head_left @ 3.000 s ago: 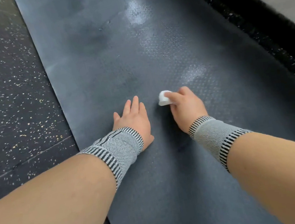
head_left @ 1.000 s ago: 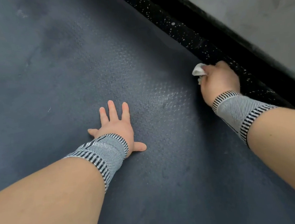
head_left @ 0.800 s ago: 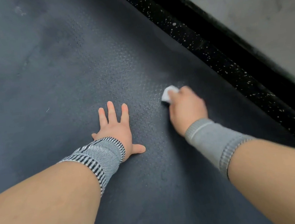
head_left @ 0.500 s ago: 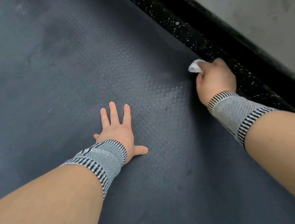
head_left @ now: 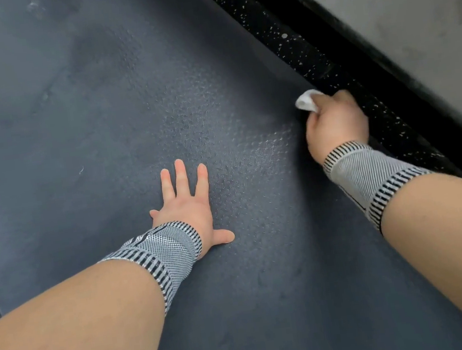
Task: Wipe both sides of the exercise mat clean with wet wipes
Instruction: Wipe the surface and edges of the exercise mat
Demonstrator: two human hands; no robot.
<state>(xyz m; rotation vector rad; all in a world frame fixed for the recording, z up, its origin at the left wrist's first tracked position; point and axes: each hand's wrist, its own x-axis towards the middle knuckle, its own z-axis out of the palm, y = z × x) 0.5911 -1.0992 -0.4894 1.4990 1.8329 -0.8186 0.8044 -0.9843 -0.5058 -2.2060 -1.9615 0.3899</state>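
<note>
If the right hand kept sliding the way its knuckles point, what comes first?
The right hand, gripping the wet wipe, sits at the mat edge; next likely the speckled floor strip, then the wall base.

The mat lies open and bare ahead and to the left. The left hand lies flat near its middle. To the right, room ends soon: the right hand sits at the mat's edge, beside a narrow speckled floor strip and the wall.
</note>
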